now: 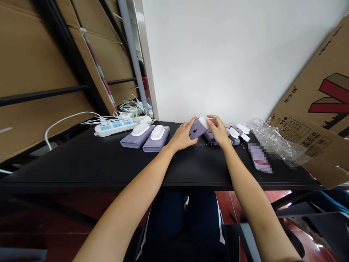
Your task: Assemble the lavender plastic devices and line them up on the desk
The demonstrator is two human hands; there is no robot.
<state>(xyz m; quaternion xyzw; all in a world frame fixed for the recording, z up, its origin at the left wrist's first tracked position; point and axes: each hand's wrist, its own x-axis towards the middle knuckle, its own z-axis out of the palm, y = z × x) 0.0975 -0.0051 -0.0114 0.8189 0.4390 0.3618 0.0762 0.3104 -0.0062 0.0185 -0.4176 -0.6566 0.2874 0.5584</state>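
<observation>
Purple case [195, 130], one. Over tabletop [196, 171], near back edge. Left grip [181, 136] clasps its side; right grip [217, 130] at white pad [203, 122], closure unclear. Likely light, firm; take by sides.

Single head-worn view, facing forward and down, near black table [81, 160], toward white wall [218, 54]

A white power strip [120, 128] lay beside tangled white cables [132, 108] on a black table [81, 162] backed by a white wall [212, 62]. At right, a phone [259, 159], its screen pixelated, rested near crumpled clear plastic [278, 140] and a tilted, printed cardboard box [302, 109]; red floor [230, 203] showed below.
</observation>
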